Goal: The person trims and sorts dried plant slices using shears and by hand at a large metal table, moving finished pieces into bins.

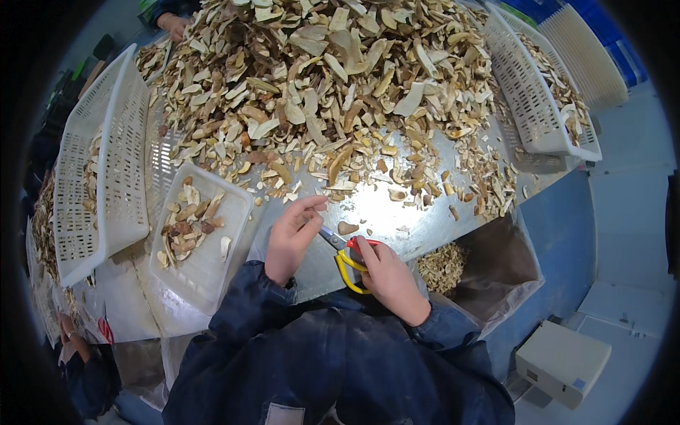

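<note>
My right hand (390, 279) grips a pair of scissors (333, 240) with one red and one yellow handle loop. Their metal blades point up and left, with the tips hidden behind the fingers of my left hand (292, 234). The left thumb and fingers are curled near each other; whether a piece sits between them is hidden. Just beyond the blades a brown mushroom piece (348, 228) lies on the metal table (281, 212). Farther back rises a large heap of dried mushroom slices (329, 79). Left of my left hand stands a shallow white plastic tray (239, 199) holding several brown and pale pieces.
White slotted baskets stand at left (125, 175) and right (531, 101), with slices inside. Below the table's right edge is a lined bin (504, 265) holding trimmings. Other people's hands show at top left (174, 25) and lower left (74, 337), near red-handled scissors (105, 329).
</note>
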`<state>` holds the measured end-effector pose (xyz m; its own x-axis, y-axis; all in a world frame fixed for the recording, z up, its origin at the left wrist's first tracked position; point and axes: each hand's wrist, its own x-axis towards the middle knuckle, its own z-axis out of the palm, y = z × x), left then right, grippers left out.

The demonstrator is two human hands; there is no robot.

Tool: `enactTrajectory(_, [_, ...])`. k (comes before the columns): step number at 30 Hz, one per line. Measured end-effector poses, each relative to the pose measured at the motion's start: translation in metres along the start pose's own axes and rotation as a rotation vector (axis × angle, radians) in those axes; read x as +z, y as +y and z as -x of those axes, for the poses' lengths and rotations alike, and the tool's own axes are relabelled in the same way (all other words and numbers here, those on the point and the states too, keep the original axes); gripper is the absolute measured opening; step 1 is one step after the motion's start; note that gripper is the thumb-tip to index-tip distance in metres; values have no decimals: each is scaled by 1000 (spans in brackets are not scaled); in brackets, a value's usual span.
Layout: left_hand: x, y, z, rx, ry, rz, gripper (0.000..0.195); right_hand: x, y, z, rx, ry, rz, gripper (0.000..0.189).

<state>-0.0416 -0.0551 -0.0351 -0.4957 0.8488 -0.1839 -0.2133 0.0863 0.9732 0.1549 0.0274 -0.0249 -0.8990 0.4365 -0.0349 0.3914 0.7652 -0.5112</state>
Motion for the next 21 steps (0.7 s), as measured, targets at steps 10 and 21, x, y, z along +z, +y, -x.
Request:
enactTrajectory(10, [8, 72, 16, 407, 195, -720, 28, -3, 21, 20, 184, 132, -527, 68])
enactTrajectory(21, [46, -15, -14, 235, -193, -1101, 16, -17, 36, 58, 392, 518, -1372, 43])
